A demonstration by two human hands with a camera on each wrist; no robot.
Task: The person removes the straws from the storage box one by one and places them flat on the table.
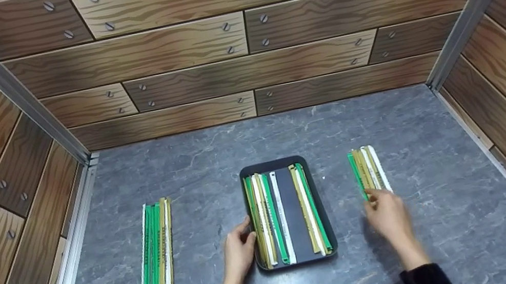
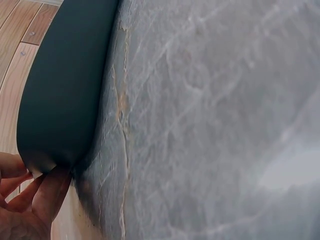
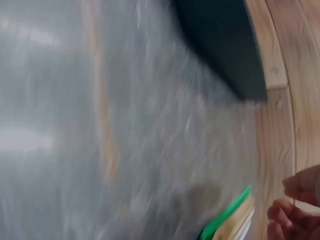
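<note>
A dark rectangular tray [image 1: 283,164] holds long thin green, white and gold strips; one white strip [image 1: 282,217] lies near its middle. My left hand [image 1: 238,251] grips the tray's left edge with thumb and fingertips, seen close against the dark wall [image 2: 65,90] in the left wrist view. Over the near end of the right-hand group of strips [image 1: 365,166] hovers my right hand [image 1: 389,214], fingers bent loosely. The right wrist view shows a gap between thumb and fingers [image 3: 295,220] with nothing in it, beside green and gold strip ends [image 3: 232,215].
Another group of green, white and gold strips [image 1: 156,250] lies on the grey marbled tabletop [image 1: 195,168], left of the tray. Wood-patterned panels [image 1: 190,82] enclose the back and sides, with metal rails [image 1: 9,86] at the corners.
</note>
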